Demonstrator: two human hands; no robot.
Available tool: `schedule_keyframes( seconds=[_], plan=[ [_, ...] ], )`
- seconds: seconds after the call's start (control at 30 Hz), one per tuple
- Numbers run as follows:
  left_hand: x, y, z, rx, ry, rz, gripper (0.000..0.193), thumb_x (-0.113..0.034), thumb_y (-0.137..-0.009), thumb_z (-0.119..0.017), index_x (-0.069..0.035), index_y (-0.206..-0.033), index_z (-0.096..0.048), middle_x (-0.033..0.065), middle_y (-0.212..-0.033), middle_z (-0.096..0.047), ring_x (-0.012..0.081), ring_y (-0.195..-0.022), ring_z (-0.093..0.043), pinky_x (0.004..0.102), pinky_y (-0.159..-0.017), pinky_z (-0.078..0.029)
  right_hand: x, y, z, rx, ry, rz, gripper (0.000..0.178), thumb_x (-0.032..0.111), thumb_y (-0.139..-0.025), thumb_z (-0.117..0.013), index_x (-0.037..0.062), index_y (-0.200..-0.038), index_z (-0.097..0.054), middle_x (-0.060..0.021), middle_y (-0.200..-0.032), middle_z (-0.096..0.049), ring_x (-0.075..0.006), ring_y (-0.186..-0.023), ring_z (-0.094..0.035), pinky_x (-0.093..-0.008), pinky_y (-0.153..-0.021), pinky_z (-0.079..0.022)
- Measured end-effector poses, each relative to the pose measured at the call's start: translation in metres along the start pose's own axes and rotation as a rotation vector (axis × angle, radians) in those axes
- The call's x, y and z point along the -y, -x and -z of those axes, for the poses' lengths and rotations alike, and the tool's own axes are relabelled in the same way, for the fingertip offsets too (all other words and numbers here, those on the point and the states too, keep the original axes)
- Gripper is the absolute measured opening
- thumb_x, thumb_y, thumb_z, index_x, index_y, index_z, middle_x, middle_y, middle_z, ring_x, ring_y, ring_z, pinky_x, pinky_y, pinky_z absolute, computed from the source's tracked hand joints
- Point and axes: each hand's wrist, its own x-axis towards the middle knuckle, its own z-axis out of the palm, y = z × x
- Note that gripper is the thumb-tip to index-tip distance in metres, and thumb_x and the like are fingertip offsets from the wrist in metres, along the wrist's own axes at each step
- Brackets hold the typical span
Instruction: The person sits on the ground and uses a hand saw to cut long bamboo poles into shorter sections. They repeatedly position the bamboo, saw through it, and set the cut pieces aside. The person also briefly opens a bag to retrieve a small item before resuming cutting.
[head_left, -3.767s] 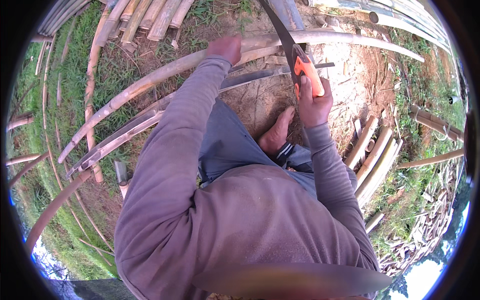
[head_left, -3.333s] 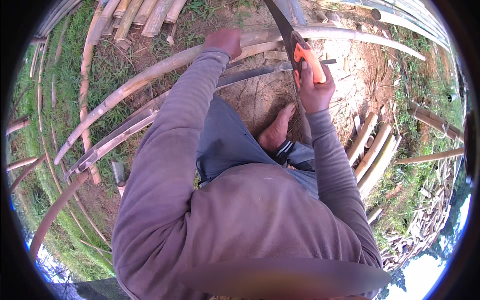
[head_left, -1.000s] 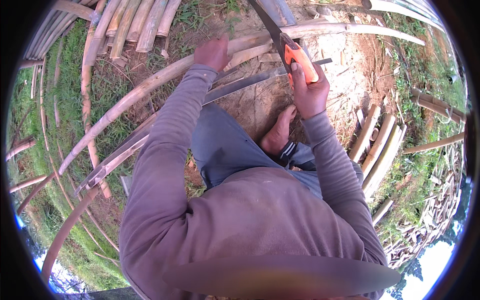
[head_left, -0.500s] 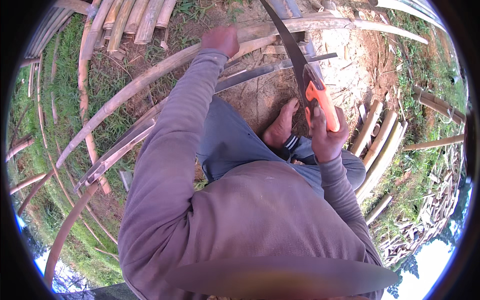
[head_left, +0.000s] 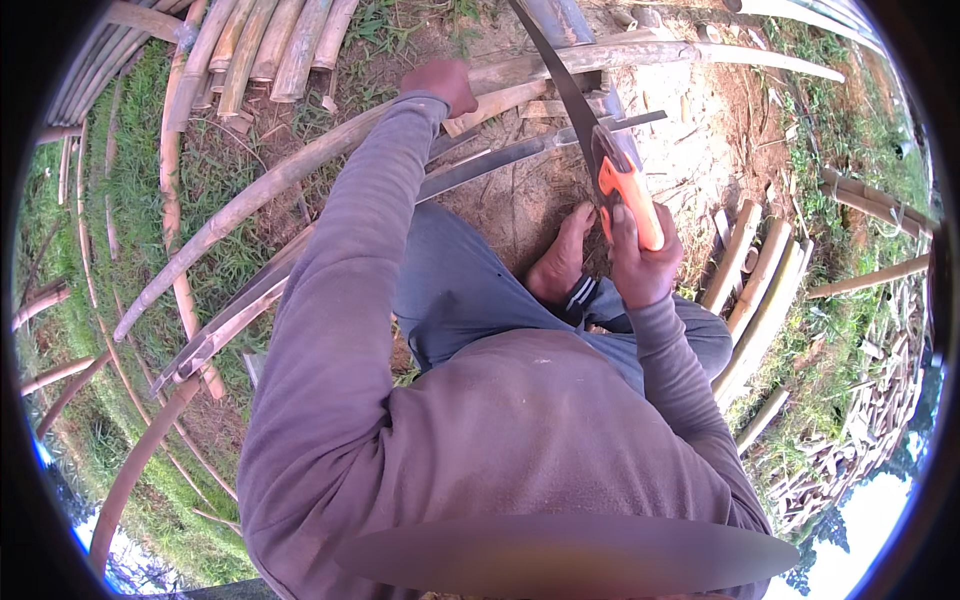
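A long bamboo pole (head_left: 660, 54) runs in a curve across the view in front of me. My left hand (head_left: 442, 86) is closed on it, left of centre. In my right hand (head_left: 646, 262) is a handsaw (head_left: 634, 200) with an orange handle, fingers wrapped round the grip. The dark blade points forward and crosses the pole to the right of my left hand; how deep it sits there I cannot tell. A long dark flat strip (head_left: 490, 161) lies nearer to me, passing by the saw blade.
Cut bamboo lengths (head_left: 290, 75) lie at the far left. More bamboo pieces (head_left: 760, 265) rest beside my right knee. My bare foot (head_left: 562, 262) is on the dirt just left of my right hand. Thin poles (head_left: 170, 200) lie on the grass at left.
My right hand and the saw have moved slightly forward and left, the blade sliding across the pole. My left hand stays closed on the pole. The view has shifted a little.
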Motion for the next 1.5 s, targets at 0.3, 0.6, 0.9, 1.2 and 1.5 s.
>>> schedule_keyframes(
  seconds=[0.3, 0.6, 0.9, 1.2, 1.5],
  plan=[
    [-0.019, 0.000, 0.019, 0.155, 0.040, -0.020, 0.052, -0.033, -0.079, -0.080, -0.012, -0.126, -0.073, 0.0167, -0.126, -0.074, 0.0352, -0.115, -0.072, 0.0474, -0.100, -0.056, -0.024, -0.079, -0.050, -0.096, -0.025, -0.007, 0.021, 0.017, -0.101, -0.074, -0.0025, -0.098, -0.069, 0.0007, -0.077, -0.067, -0.0026, -0.065, -0.056, -0.0214, -0.055, -0.044],
    [-0.005, -0.011, 0.027, 0.306, 0.108, -0.043, 0.071, -0.026, -0.072, -0.077, 0.001, -0.137, -0.066, 0.0195, -0.111, -0.077, 0.0309, -0.103, -0.074, 0.0418, -0.091, -0.058, -0.001, 0.066, 0.042, -0.002, 0.032, -0.054, 0.021, 0.011, -0.102, -0.068, -0.0045, -0.117, -0.066, -0.0054, -0.084, -0.068, -0.0078, -0.066, -0.061, -0.0233, -0.059, -0.047],
    [-0.006, -0.026, 0.026, 0.339, 0.088, -0.097, 0.055, -0.029, -0.075, -0.078, 0.004, -0.117, -0.073, 0.0210, -0.109, -0.076, 0.0282, -0.097, -0.075, 0.0360, -0.086, -0.058, -0.023, -0.104, -0.061, -0.070, 0.057, 0.032, 0.021, 0.019, -0.101, -0.074, -0.0021, -0.101, -0.070, 0.0006, -0.078, -0.069, -0.0041, -0.069, -0.058, -0.0245, -0.059, -0.047],
    [0.013, -0.040, 0.022, 0.594, 0.300, -0.147, 0.048, -0.023, -0.064, -0.076, 0.001, -0.105, -0.080, 0.0073, -0.069, -0.072, 0.0191, -0.065, -0.067, 0.0394, -0.075, -0.056, -0.014, 0.079, 0.048, -0.029, 0.062, -0.079, 0.018, 0.007, -0.096, -0.072, -0.0050, -0.110, -0.069, -0.0105, -0.092, -0.073, -0.0139, -0.079, -0.070, -0.0281, -0.069, -0.055],
    [-0.002, 0.016, -0.002, -0.190, 0.025, -0.190, 0.059, -0.036, -0.076, -0.082, -0.012, -0.127, -0.068, 0.0179, -0.120, -0.075, 0.0372, -0.106, -0.074, 0.0489, -0.097, -0.058, -0.033, -0.078, -0.054, -0.041, -0.044, 0.030, 0.023, 0.018, -0.102, -0.074, -0.0035, -0.109, -0.068, -0.0015, -0.084, -0.070, -0.0047, -0.076, -0.063, -0.0225, -0.065, -0.051]
  ],
)
